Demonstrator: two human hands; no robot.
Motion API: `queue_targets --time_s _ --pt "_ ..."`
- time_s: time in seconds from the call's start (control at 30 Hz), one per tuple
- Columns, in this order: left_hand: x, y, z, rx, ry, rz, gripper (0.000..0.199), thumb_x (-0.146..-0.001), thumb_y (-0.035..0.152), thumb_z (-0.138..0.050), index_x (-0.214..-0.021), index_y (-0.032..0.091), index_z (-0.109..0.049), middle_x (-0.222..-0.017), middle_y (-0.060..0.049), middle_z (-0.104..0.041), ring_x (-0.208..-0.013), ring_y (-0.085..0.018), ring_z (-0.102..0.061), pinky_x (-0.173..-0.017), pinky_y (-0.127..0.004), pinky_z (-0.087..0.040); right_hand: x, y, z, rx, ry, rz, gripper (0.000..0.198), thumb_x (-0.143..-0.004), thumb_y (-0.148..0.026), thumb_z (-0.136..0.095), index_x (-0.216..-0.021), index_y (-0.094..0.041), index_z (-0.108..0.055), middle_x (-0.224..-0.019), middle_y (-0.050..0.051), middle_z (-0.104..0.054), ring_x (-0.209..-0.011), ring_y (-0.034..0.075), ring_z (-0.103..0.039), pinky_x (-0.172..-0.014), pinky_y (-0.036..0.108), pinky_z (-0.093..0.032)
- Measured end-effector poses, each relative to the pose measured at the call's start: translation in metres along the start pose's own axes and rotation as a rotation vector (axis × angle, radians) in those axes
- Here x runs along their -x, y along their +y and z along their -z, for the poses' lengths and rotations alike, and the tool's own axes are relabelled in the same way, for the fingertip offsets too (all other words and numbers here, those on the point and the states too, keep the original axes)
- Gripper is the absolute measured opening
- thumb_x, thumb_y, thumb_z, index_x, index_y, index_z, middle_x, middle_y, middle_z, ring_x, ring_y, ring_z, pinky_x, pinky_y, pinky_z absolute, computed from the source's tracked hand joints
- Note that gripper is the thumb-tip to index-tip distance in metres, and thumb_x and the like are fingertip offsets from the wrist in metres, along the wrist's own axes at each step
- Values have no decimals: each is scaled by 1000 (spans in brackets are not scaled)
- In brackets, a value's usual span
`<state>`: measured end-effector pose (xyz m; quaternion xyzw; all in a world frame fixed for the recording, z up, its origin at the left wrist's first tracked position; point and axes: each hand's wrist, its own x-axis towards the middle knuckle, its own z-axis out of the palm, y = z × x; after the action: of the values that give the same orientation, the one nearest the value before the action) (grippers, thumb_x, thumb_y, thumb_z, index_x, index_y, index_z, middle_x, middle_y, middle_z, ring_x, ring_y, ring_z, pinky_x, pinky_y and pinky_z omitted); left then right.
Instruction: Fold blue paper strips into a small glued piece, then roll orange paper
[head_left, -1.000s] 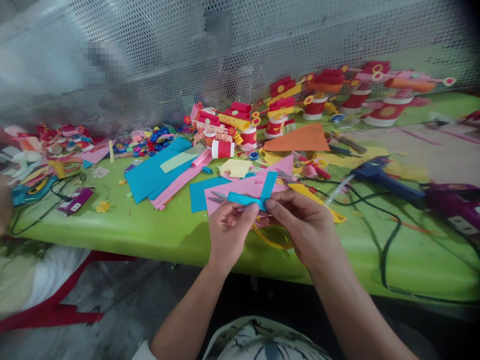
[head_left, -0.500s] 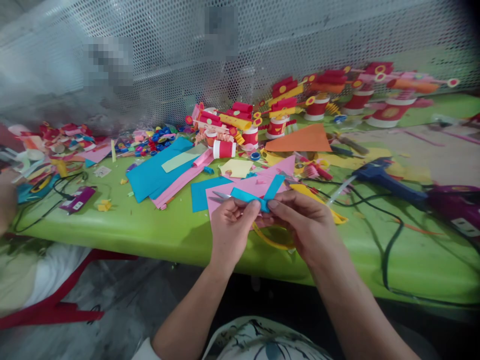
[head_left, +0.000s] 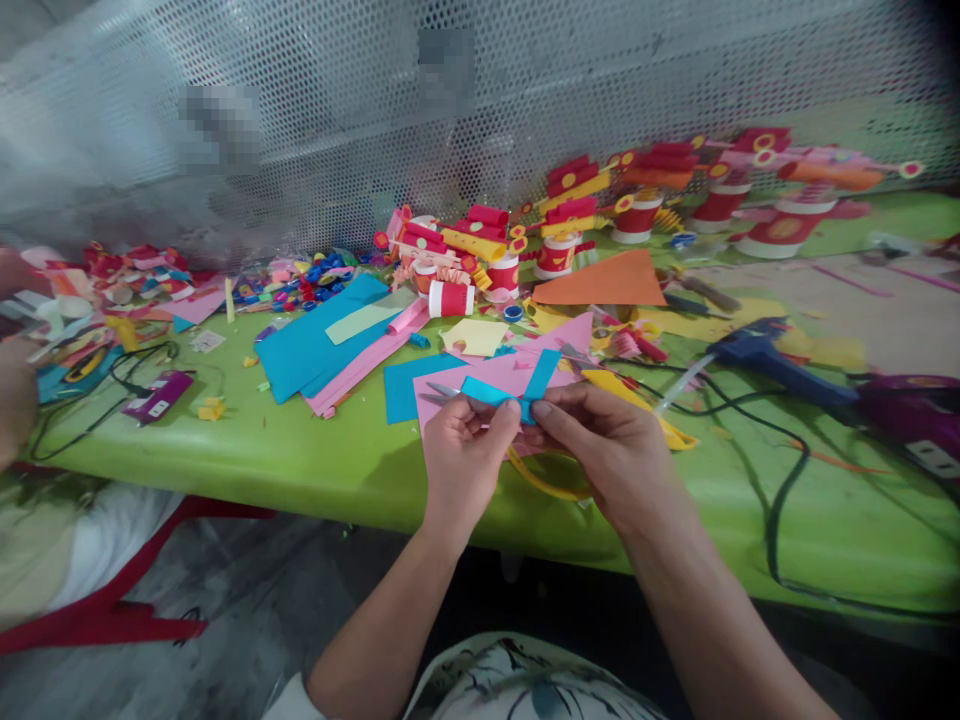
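Observation:
Between my two hands is a blue paper strip [head_left: 541, 374], bent so that one end slants left and the other stands up to the right. My left hand [head_left: 469, 450] pinches it near the bend with thumb and fingers. Close beside it, my right hand [head_left: 600, 440] grips the same strip at the fold between thumb and forefinger. Scissors lie behind and under the hands: their pointed blades [head_left: 441, 390] stick out to the left, and a yellow handle loop [head_left: 551, 480] shows below. Pink paper [head_left: 465, 370] lies underneath on the green table.
A glue gun [head_left: 780, 365] with its black cable lies at the right. Paper-cup models [head_left: 559, 250] stand along the back before a perforated metal panel [head_left: 337, 130]. Blue paper sheets [head_left: 300, 350] and a purple power strip [head_left: 157, 397] lie left. Another person's arm [head_left: 15, 400] is at the left edge.
The standing end of the blue strip has shifted slightly left. Both hands keep their pinch on it, almost in the same place.

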<state>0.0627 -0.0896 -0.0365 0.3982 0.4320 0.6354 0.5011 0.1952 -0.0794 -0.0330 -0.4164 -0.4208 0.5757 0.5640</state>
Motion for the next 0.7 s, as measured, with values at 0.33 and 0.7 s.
queue_targets --time_s 0.33,0.7 --pt "-4 1 2 -106 19 -37 22 -80 35 -78 -74 18 -66 -68 1 -68 -64 -13 -64 -65 -25 -53 0 -1 -1 80 -23 40 23 -70 -37 -90 -81 -21 -78 -73 1 -76 -64 15 -71 -67 28 -64" --pt "6 4 -3 -250 90 -177 18 -85 32 -73 -75 19 -65 -69 -1 -72 -64 -15 -69 -66 -25 -56 3 -1 -4 38 -35 45 27 -64 -34 -94 -83 -24 -78 -75 1 -75 -67 16 -70 -64 27 -61"
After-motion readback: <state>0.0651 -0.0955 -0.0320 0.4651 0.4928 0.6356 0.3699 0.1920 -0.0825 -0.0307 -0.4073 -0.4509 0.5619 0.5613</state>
